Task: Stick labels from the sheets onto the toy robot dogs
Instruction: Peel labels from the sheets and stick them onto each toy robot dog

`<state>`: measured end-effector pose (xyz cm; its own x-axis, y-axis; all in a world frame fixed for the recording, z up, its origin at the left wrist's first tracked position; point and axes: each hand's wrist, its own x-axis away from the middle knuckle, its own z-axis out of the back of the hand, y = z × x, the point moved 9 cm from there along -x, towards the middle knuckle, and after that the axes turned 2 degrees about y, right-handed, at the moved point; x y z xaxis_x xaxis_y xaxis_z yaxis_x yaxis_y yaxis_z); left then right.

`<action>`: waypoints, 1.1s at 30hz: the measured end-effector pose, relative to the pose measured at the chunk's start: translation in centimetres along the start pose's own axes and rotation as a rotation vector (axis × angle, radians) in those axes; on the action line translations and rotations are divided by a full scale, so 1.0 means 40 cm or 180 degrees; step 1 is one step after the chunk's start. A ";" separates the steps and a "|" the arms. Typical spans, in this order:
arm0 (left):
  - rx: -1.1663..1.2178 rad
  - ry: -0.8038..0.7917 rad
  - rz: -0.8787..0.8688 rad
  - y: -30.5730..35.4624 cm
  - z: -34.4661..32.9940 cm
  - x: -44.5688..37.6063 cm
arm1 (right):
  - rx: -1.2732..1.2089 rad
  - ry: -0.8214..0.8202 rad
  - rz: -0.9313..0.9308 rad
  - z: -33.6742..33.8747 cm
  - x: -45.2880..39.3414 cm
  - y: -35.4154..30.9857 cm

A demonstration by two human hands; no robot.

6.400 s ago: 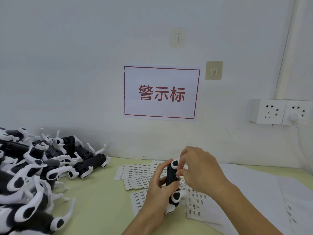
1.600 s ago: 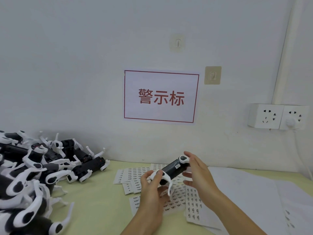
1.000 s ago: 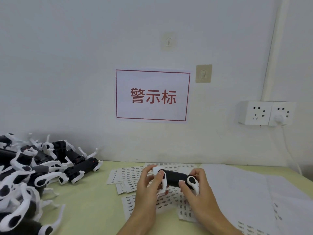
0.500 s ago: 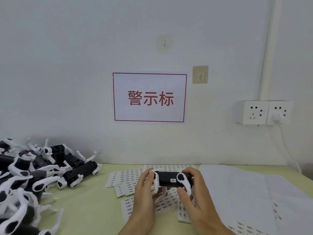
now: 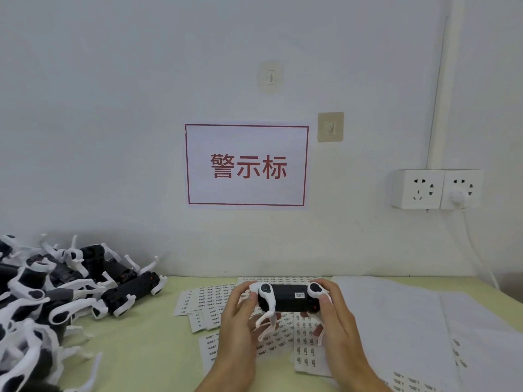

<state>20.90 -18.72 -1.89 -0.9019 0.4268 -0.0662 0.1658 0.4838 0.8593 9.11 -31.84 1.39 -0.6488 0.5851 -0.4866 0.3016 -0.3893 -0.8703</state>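
Nearest the camera, 2 bare forearms are reaching in from the near edge of the worktop (image 5: 158,343). The left hand (image 5: 236,321) is curling its fingers around the left end of a toy robot dog (image 5: 288,299), thumb lying against the white leg joint there. The right hand (image 5: 336,321) is gripping the right end, its thumb pressing on the white joint at that side. Between them the dog is sitting level above the worktop, black body sideways, white legs hanging down, and a small white label (image 5: 299,295) is showing on the body near its right end.

Directly under the dog, several label sheets (image 5: 210,302) are lying overlapped near the middle of the worktop, some rows already stripped. To their right, larger white backing sheets (image 5: 396,315) are covering the worktop out to its right edge.

Along the left edge, a pile of robot dogs (image 5: 42,295) is spreading from the near-left corner to the far-left one, with 1 dog (image 5: 131,294) lying at the pile's right fringe, apart from the sheets.

Beyond the far edge, the wall is carrying a red-bordered sign (image 5: 246,165), 2 adhesive hooks (image 5: 330,127) and a double socket (image 5: 437,189) with 1 plug in it.
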 end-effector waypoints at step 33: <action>-0.2564 -0.1012 -0.0777 0.053 -0.170 0.074 | 0.1517 -0.1959 -0.1549 0.193 -0.063 -0.150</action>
<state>15.89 -21.62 3.19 -0.7026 0.6315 -0.3279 -0.4538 -0.0427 0.8901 3.55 -36.49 8.42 -0.9276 0.3324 0.1707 -0.3337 -0.5313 -0.7787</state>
